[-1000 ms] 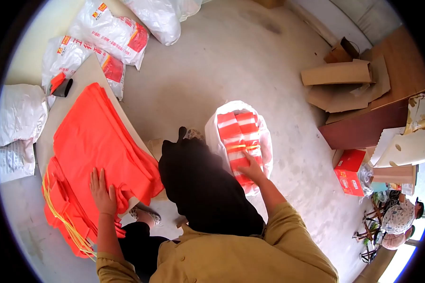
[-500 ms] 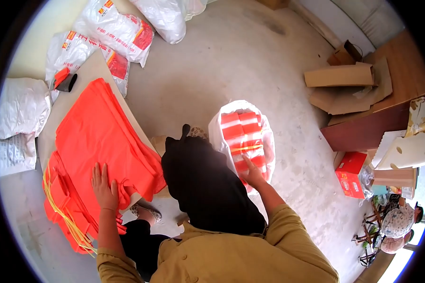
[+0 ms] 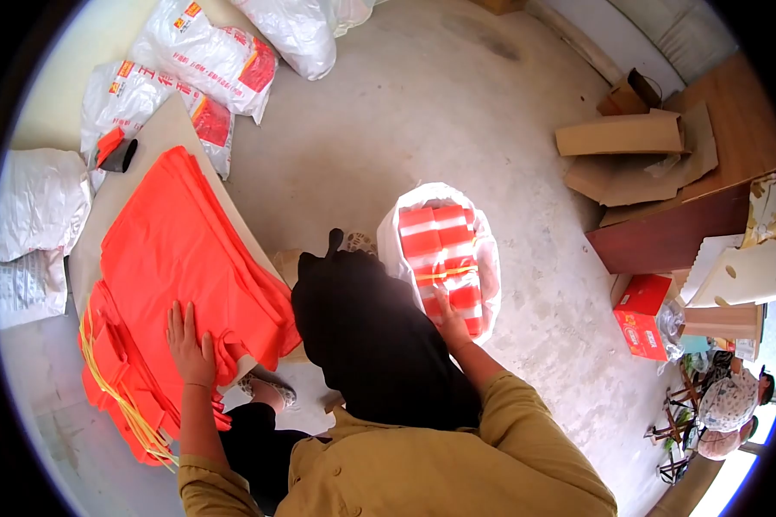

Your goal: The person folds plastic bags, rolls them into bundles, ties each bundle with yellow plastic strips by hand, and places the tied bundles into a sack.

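Note:
My left hand (image 3: 190, 343) lies flat, fingers spread, on a tall stack of bright red sheets (image 3: 181, 241), thin fabric or plastic, I cannot tell which. Yellow ties (image 3: 116, 392) run across the red folded pieces at the stack's near left end. On my right, a white sack (image 3: 489, 258) stands on the floor with its mouth open. Red-and-white striped bundles (image 3: 422, 241) fill it, bound by a yellow strap (image 3: 448, 273). My right hand (image 3: 453, 327) rests at the near side of these bundles, a finger stretched along them and holding nothing that I can see.
The red stack lies on a pale board-like table (image 3: 168, 129). White printed sacks (image 3: 211, 56) stand behind it. At the right are an opened cardboard box (image 3: 621, 138), a brown desk (image 3: 672, 207) and a red box (image 3: 642, 319). Other people (image 3: 724, 405) sit far right.
My right hand has drawn slightly left and down along the striped bundles. My left hand stays on the red stack. The whole view has shifted a little.

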### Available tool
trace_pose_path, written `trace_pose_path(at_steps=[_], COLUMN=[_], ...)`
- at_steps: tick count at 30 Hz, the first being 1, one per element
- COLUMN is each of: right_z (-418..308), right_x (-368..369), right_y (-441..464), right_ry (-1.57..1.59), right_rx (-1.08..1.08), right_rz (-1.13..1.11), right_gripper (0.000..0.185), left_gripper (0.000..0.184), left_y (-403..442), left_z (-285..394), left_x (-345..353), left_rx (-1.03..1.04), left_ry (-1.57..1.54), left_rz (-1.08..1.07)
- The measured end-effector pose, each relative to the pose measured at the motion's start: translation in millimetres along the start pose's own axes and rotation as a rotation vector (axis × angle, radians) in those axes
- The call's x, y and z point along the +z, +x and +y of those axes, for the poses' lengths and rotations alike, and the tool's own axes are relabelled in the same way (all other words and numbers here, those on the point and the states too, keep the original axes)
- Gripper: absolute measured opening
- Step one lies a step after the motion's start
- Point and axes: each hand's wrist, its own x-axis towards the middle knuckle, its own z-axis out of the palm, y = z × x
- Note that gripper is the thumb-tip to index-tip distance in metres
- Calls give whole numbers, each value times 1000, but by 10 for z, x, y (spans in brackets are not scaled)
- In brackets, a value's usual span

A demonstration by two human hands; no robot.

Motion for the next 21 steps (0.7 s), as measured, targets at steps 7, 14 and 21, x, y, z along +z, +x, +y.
trace_pose_path(at_steps=[7, 14, 21], right_z=[-253, 410, 903], right_x=[-453, -523, -201], right_y=[-279, -892, -691], right_ry=[-212, 115, 470], right_rx=[47, 281, 731], right_rz=[-254, 346, 375], right_gripper=[59, 25, 46], left_gripper=[62, 62, 62], left_y=[-12, -20, 0], left_z=[0, -19, -58], left_x=[11, 39, 41], left_rx=[-9, 2, 15], left_ry=[3, 12, 27], left_rz=[-5, 3, 10])
